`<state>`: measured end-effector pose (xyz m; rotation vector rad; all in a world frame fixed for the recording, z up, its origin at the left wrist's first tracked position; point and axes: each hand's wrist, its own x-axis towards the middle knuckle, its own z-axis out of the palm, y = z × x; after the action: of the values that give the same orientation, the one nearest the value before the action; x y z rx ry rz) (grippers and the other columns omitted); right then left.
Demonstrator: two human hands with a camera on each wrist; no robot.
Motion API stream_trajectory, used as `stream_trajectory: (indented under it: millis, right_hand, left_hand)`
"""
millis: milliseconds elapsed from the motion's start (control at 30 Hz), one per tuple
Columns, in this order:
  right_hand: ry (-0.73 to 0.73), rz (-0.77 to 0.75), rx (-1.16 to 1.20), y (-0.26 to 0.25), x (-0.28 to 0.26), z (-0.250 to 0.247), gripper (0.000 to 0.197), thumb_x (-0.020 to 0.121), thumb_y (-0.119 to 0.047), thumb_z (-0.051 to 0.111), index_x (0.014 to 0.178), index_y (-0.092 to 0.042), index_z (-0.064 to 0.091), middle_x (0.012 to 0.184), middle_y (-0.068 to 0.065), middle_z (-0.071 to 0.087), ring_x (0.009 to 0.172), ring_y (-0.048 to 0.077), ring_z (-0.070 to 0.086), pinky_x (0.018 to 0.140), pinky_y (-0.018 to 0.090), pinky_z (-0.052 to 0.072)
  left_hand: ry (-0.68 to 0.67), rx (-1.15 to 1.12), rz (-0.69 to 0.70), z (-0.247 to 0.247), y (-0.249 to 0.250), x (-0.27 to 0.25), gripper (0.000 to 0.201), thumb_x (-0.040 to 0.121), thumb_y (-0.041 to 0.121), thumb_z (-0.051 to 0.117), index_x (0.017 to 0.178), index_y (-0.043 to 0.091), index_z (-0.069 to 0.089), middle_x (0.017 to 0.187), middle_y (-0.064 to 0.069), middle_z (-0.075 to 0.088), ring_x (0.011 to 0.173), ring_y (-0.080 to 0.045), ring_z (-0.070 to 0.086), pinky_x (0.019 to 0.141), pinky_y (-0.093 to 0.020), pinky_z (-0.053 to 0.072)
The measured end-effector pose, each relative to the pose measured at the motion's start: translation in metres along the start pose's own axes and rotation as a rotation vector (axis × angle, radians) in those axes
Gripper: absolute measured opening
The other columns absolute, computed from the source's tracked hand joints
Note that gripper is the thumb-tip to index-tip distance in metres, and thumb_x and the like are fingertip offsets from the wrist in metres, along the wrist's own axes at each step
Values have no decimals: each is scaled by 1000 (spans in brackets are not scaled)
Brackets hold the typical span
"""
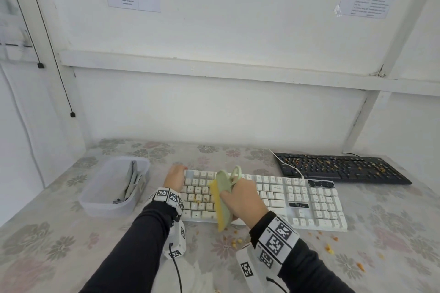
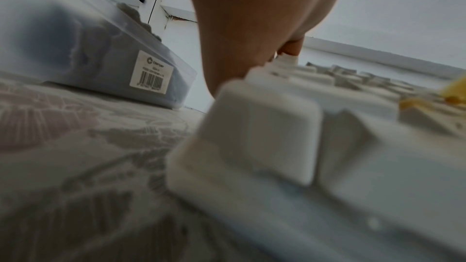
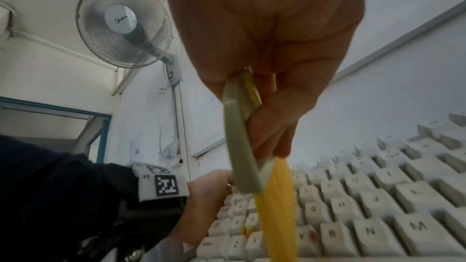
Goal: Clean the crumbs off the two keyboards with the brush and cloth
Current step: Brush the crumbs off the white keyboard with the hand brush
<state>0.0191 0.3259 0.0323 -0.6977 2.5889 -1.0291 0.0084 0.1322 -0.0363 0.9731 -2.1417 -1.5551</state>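
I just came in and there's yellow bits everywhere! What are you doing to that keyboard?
A person is brushing crumbs off the white keyboard. The right hand grips a brush with yellow bristles on the keys, while the left hand holds the keyboard's far left corner. Some crumbs remain on the keys left of the brush, and more lie on the table in front. The black keyboard behind is covered in crumbs. A cloth sits in a plastic tub to the left.
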Motion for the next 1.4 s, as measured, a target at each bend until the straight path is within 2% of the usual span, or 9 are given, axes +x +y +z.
stream_trajectory:
  millis: [200, 367, 500, 667, 867, 1033, 1133, 1300, 1400]
  right_hand:
    - [196, -133, 97, -13, 7, 17, 18, 92, -18, 45, 106, -14, 56, 61, -1, 50, 52, 17, 49, 43, 24, 40]
    - [54, -24, -36, 2, 2, 20, 28, 90, -14, 46, 62, -12, 41, 52, -2, 37, 41, 8, 31, 36, 14, 26]
    - [117, -6, -8, 3, 4, 11, 29, 89, -12, 48, 60, -10, 43, 53, -1, 40, 43, 10, 37, 38, 20, 35]
    - [304, -150, 81, 1, 7, 13, 27, 91, -14, 49, 117, -11, 58, 61, -8, 49, 48, 6, 47, 39, 14, 38]
    - [140, -13, -71, 16, 2, 10, 34, 89, -12, 47, 56, -12, 36, 50, -1, 34, 41, 9, 30, 37, 14, 26]
    - [364, -163, 122, 11, 7, 5, 8, 90, -14, 50, 85, -16, 56, 56, -3, 46, 42, 7, 41, 35, 13, 33]
    - [295, -183, 85, 16, 8, 9, 25, 91, -12, 49, 115, -18, 55, 59, -6, 49, 46, 6, 45, 38, 12, 38]
    - [139, 16, 0, 21, 3, 3, 19, 87, -13, 50, 69, -6, 51, 62, 8, 50, 59, 27, 57, 53, 33, 52]
    - [240, -17, 73, 20, 9, -2, 27, 87, -11, 52, 61, -13, 44, 54, 1, 45, 45, 15, 45, 40, 17, 39]
  left_hand:
    - [-15, -44, 9, -1, -3, 3, 34, 98, 16, 32, 116, -1, 55, 128, -18, 46, 109, -26, 46, 87, -30, 31]
    - [-30, -79, -16, 0, -8, 7, 22, 95, 17, 34, 100, 5, 52, 107, -14, 53, 101, -28, 51, 78, -28, 31]
    - [-37, -102, -24, 0, -7, 7, 33, 95, 18, 34, 114, -1, 54, 103, -12, 52, 99, -25, 50, 78, -29, 31]
    - [-43, -105, -25, 0, -6, 7, 39, 95, 17, 34, 115, -11, 52, 128, -27, 49, 115, -36, 49, 93, -39, 36]
    - [-38, -142, -36, 1, -10, 11, 41, 94, 19, 35, 116, -11, 52, 130, -27, 49, 117, -37, 49, 96, -41, 36]
    - [-34, -134, -21, 2, -12, 14, 41, 95, 20, 34, 117, -9, 54, 127, -24, 52, 116, -35, 49, 96, -39, 36]
    - [-16, -122, -7, 2, -13, 15, 39, 95, 19, 34, 115, -6, 56, 127, -21, 52, 116, -32, 49, 96, -37, 36]
    - [-12, -95, 18, 3, -14, 16, 36, 97, 18, 33, 115, -3, 57, 127, -19, 50, 116, -30, 48, 92, -32, 34]
    - [-13, -104, 15, 3, -15, 17, 37, 97, 18, 33, 115, -4, 56, 128, -20, 50, 116, -30, 48, 95, -34, 34]
